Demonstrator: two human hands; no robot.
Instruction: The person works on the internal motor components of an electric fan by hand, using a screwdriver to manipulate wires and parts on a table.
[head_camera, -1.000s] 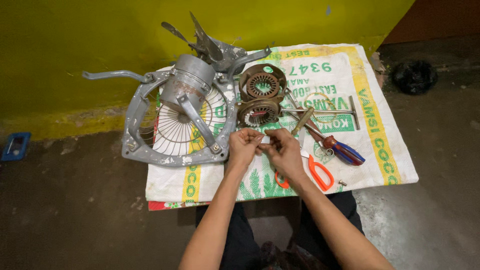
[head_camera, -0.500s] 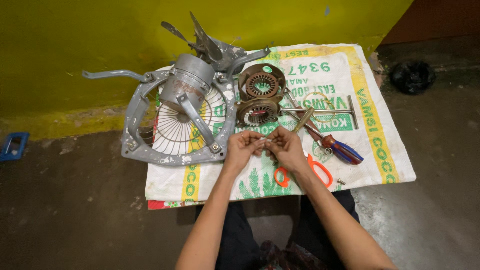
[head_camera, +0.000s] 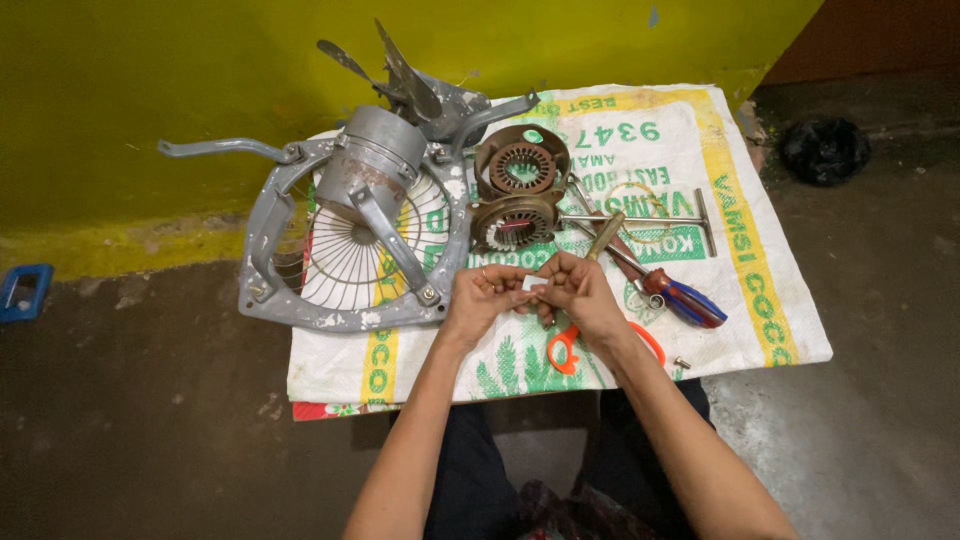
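small pale strip (head_camera: 533, 284) pinched between left hand (head_camera: 482, 300) and right hand (head_camera: 580, 292).

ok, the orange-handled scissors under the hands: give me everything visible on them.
The orange-handled scissors lie flat on the white woven sack spread on the floor, close to its near edge. Two orange loop handles that look like plastic show: one left of the right hand's wrist, the other peeking out on its far side. The blades are hidden beneath the hands, so open or closed cannot be told. Neither the right nor the left hand clearly grips them; the right forearm passes over them.
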